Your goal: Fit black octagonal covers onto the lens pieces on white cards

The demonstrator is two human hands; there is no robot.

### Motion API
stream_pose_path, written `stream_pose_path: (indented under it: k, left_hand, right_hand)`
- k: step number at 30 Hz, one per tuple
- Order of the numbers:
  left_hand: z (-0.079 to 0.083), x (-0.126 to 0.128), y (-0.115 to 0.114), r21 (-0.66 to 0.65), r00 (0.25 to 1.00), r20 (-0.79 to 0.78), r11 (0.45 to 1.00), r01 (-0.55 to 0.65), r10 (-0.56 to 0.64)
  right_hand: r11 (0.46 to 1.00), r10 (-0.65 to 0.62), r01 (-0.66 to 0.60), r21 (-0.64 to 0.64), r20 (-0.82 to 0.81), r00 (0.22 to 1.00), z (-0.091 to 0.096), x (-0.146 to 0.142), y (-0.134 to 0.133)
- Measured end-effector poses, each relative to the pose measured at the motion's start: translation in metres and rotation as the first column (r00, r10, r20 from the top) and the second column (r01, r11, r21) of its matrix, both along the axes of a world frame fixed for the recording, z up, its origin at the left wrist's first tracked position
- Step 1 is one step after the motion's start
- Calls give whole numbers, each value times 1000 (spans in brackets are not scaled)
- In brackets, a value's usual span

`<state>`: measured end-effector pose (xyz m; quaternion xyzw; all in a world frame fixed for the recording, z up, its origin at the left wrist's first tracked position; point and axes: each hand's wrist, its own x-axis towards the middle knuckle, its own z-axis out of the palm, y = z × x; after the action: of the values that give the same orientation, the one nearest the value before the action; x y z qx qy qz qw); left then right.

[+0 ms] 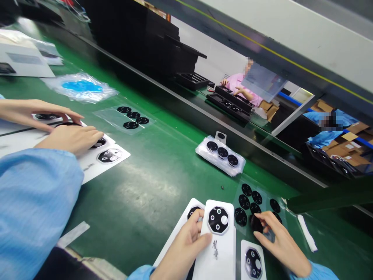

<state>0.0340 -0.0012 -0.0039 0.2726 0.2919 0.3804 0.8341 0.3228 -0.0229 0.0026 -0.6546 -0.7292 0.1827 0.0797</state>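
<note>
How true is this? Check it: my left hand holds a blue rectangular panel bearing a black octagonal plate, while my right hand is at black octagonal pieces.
Only the colour is wrong: the head view shows your left hand holding a white rectangular panel bearing a black octagonal plate. The rest stands.

Free bench [140, 198] leftward, plastic stack [218, 161] ahead

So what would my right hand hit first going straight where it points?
Beyond the dark plate it seems to touch, your right hand would probably meet other black plates on the clear sheet; depth is unclear.
</note>
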Motion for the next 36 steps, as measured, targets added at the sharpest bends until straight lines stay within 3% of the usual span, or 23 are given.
stream_pose_path:
  k: [6,25,36]
  left_hand:
    - [3,0,0,-14,1000,-10,1000,9,-9]
    - [6,6,-6,-28,1000,-10,1000,12,-12]
    - [6,8,-8,-33,1000,-15,999,3,-4]
  right_hand:
    - [999,2,-4,-48,-33,999,-1,3,1]
    - [992,-89,100,82,-127,988,-4,0,-2]
    - [995,-74,82,52,-129,989,-9,4,-3]
